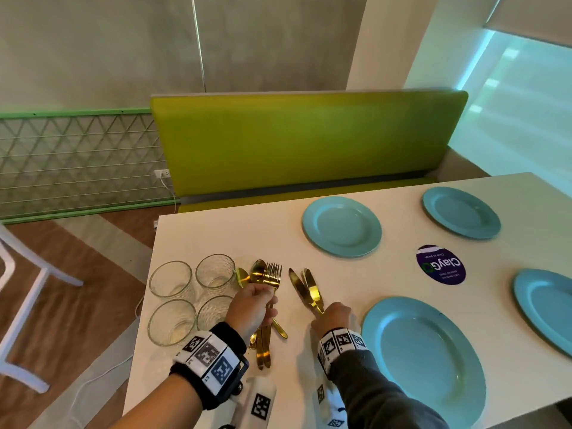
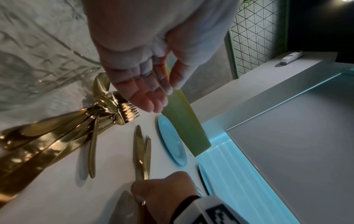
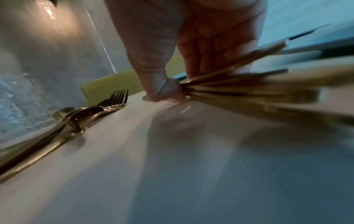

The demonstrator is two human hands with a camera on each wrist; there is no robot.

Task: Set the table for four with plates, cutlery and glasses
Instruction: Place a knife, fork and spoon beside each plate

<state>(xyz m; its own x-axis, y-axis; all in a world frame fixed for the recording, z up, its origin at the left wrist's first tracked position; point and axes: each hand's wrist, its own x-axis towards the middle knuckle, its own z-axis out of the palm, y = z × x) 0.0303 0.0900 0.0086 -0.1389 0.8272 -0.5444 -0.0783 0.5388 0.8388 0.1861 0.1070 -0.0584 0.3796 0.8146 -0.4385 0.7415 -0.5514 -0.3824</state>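
- Four blue plates (image 1: 342, 226) already lie spread over the white surface (image 1: 387, 196), two on the far side and two on the near side, so each seat has its place marked; the plate step looks done.
- Four clear glasses (image 1: 170, 278) stand bunched in a square at the left end of the surface, apparently parked there as stock, none yet beside a plate.
- Just right of the glasses, the gold forks and spoons (image 1: 269, 275) lie in one pile with their heads pointing away. The left hand (image 1: 252, 308) rests on top of it; the head view shows curled fingers over the handles, while the left wrist view shows the fingers fairly straight, so I cannot tell whether this grip has closed on anything.
- Near that pile, the gold knives (image 1: 306, 289) fan out with blades pointing away; the right hand (image 1: 332, 315) has its grip closed around their handles, thumb pressing them together, probably to carry the whole set at once.
- Cutlery sorting seems to be the current step, with distribution to the plates next.
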